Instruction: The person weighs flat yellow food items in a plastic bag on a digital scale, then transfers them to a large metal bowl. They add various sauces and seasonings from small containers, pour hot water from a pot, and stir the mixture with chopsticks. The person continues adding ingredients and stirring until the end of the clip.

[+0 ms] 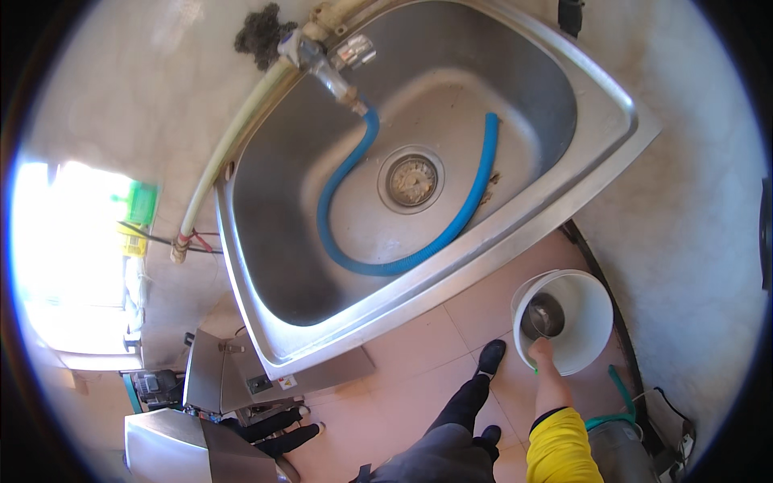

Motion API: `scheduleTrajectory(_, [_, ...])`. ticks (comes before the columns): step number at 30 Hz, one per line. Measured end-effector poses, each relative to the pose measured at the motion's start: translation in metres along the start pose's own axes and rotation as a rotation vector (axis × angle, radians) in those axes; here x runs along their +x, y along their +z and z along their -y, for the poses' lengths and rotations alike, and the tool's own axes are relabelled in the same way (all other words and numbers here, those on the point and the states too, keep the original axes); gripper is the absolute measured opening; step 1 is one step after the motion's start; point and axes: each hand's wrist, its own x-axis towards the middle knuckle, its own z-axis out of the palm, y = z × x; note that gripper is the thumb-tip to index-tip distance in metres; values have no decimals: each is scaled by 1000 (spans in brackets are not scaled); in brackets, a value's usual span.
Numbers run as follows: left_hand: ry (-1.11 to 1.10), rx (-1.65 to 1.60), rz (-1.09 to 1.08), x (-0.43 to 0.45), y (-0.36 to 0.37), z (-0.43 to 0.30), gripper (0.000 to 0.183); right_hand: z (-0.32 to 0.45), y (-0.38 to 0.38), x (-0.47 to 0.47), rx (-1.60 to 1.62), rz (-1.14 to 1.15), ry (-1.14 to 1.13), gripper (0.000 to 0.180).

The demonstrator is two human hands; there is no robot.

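My right hand [542, 350] is closed at the near rim of a small metal cup or ladle [543, 315], which is inside a white plastic bucket [589, 326] on the floor. What the cup holds is too small to tell. My left hand is out of view. Before me is a stainless steel sink [272, 241]. A blue ribbed hose [326, 220] runs from the tap [323, 72] and lies curved in the basin around the drain strainer [412, 180], which has pale bits in it.
Another person's legs [278, 431] show at lower left, beside stainless steel machines [169, 447]. A grey bin [622, 453] with a green hose [616, 416] stands at lower right, near cables by the wall. A dark scouring pad [259, 36] is behind the tap.
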Motion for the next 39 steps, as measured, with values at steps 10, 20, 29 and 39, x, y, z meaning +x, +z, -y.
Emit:
scheduleTrajectory(10, [429,126,169,0,-16,-27,43,-68,-51,-213,1888,554,136,41])
scheduleTrajectory(20, [1301,706,18,9,-66,-177,33,-20,-123,-474,1106,-308,-278,23])
scheduleTrajectory(29, [1428,684,31,47,136,-392,12,-86,-80,-721,1529,-646,-178,36])
scheduleTrajectory(39, [1651,1260,163,10,402,-486,39,-116,10,-825,2311,-1367,116,42])
